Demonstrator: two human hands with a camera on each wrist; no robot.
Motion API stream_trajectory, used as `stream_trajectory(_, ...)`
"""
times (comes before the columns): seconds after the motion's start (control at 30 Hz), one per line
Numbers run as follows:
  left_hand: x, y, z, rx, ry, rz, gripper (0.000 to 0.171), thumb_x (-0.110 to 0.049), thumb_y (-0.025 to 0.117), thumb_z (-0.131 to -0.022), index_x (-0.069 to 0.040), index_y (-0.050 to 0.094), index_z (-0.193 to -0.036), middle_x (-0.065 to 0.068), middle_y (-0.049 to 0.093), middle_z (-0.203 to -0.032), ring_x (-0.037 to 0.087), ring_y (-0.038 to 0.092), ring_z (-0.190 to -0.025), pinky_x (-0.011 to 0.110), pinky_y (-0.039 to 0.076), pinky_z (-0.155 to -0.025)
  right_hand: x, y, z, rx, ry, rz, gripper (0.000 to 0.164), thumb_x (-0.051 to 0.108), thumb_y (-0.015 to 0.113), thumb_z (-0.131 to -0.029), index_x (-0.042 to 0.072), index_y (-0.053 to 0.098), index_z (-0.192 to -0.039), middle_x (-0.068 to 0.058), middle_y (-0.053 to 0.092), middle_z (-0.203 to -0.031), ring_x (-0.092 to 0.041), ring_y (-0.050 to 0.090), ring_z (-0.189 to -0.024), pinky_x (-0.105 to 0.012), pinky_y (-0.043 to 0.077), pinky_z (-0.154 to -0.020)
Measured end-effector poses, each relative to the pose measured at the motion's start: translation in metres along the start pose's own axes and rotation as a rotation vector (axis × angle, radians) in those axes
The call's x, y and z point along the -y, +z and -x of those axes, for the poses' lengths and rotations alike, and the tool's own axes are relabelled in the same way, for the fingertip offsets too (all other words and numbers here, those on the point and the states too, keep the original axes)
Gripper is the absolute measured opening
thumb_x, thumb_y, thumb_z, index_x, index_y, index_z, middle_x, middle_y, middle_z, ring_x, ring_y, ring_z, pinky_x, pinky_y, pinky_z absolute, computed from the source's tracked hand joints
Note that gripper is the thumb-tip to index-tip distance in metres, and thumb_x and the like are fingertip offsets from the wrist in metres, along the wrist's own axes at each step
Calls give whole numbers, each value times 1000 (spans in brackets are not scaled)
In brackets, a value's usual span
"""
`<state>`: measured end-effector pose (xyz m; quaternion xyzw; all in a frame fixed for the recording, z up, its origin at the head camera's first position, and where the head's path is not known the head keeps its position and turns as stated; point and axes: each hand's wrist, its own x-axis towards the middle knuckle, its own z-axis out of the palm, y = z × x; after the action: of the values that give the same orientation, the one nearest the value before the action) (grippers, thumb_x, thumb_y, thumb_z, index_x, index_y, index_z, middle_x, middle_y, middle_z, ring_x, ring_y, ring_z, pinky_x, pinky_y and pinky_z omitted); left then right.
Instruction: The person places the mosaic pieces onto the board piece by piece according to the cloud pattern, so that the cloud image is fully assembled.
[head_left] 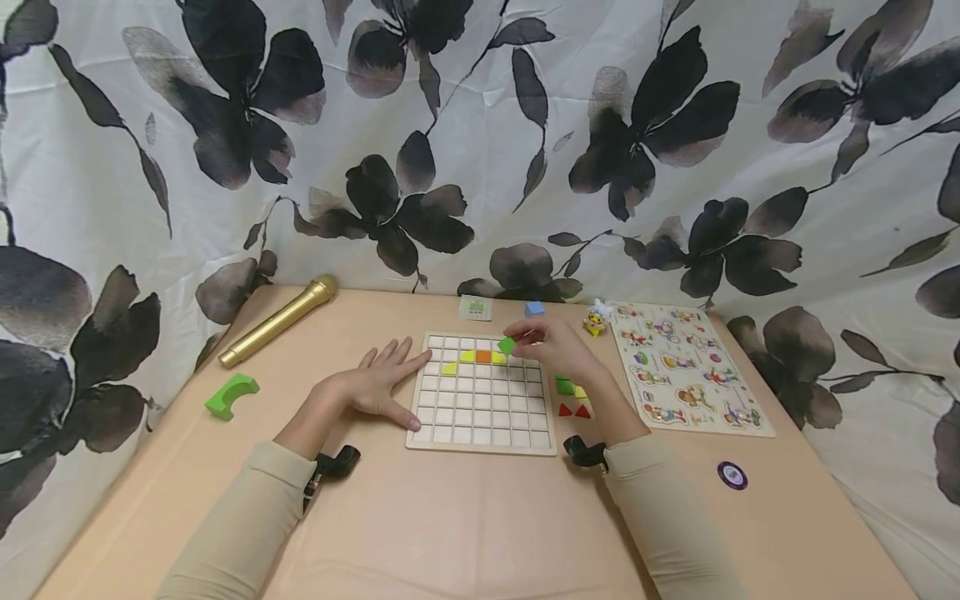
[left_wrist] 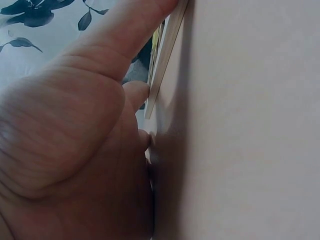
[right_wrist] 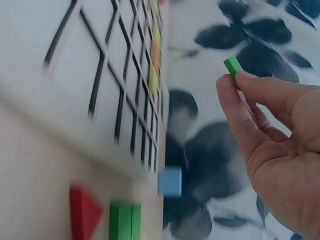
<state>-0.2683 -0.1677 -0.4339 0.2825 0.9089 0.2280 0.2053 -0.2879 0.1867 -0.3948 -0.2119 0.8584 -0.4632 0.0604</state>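
A wooden board with a grid of white squares [head_left: 480, 416] lies in the middle of the table. Near its top rows sit an orange square [head_left: 483, 357] and several yellow pieces [head_left: 449, 368]. My left hand [head_left: 372, 385] is spread at the board's left side, with thumb and index fingertips on its edge; in the left wrist view the thumb reaches to the wooden rim [left_wrist: 170, 55]. Over the board's upper right part, my right hand [head_left: 553, 343] pinches a small green tile [head_left: 507, 345] between thumb and fingertips. In the right wrist view this green tile [right_wrist: 231, 65] stands tilted above the fingertips.
Right of the board lie green blocks [head_left: 565, 386] and red triangles [head_left: 582, 411]. Behind it are a picture card [head_left: 476, 307] and a blue block [head_left: 534, 308]. A bee figure [head_left: 595, 323], puzzle board [head_left: 686, 367], round chip [head_left: 732, 475], gold microphone [head_left: 279, 321] and green arch [head_left: 232, 395] surround it.
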Motion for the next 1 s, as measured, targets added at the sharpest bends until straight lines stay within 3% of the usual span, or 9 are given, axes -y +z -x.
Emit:
stream_trajectory(0.23, 2, 0, -4, 13, -42, -41, 131, -69, 85, -71, -22, 11, -169, 22, -12, -174, 43, -15, -160, 67, -10, -126, 11, 34, -31, 125, -95, 179, 27, -3, 78, -88, -3, 76, -115, -13, 76, -107, -20, 70, -94, -31, 59, -84)
stream_trajectory(0.43, 3, 1, -4, 13, -46, -58, 130, -69, 84, -72, -23, 11, -169, 21, -12, -174, 43, -13, -161, 68, -8, -126, 11, 54, -44, 182, -81, 297, 18, 2, 83, -85, 1, 77, -103, -7, 74, -91, -14, 64, -81, -25, 54, -74)
stream_trajectory(1.0, 1, 1, -3, 17, -48, -48, 131, -69, 85, -71, -23, 11, -169, 21, -13, -174, 42, -15, -161, 67, -9, -126, 8, 67, -46, 203, -31, 402, 21, 12, 88, -84, 5, 79, -102, -3, 75, -90, -13, 63, -82, -27, 55, -78)
